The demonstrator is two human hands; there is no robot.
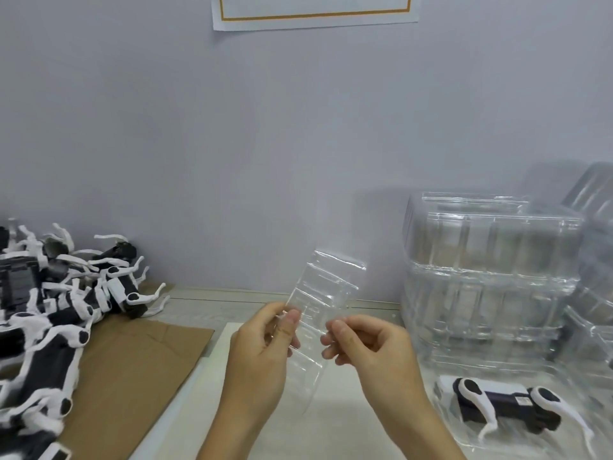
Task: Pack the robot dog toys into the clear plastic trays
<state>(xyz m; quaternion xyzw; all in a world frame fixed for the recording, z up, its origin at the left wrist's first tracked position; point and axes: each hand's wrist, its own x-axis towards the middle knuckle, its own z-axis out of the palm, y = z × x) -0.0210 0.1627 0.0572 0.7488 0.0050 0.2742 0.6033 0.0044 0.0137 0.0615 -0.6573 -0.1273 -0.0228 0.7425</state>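
Observation:
I hold a clear plastic tray (323, 293) upright above the table, in front of the wall. My left hand (262, 353) pinches its lower left edge between thumb and fingers. My right hand (368, 346) pinches its lower right edge. A heap of black-and-white robot dog toys (56, 310) lies at the left on the table. One robot dog toy (507, 406) lies inside a clear tray (517, 439) at the lower right.
Stacks of empty clear trays (491, 260) stand at the right against the wall. Brown cardboard (132, 376) lies under the heap of toys. A white sheet (318, 426) covers the table below my hands. A paper notice (315, 11) hangs on the wall.

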